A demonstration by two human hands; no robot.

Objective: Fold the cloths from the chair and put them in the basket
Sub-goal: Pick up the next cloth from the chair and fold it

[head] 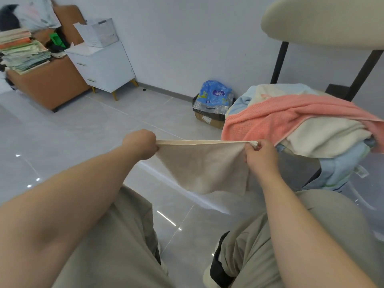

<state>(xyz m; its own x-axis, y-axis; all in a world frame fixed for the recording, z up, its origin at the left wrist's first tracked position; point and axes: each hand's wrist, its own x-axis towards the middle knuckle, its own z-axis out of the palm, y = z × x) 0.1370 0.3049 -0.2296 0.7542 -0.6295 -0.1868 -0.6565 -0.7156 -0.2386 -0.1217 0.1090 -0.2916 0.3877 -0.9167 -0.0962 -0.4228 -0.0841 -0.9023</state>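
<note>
Both forearms reach forward, the left hand [141,144] clenched on one top corner of a beige cloth [203,169] and the right hand [259,154] pinching the other. The top edge is pulled taut between them and the rest hangs slack above the floor [104,121]. Two hands hold one cloth; just beyond the right hand, a pile [324,134] on the chair [322,23] has one pink cloth [280,117] on top, with cream and pale blue ones beneath that cannot be counted.
</note>
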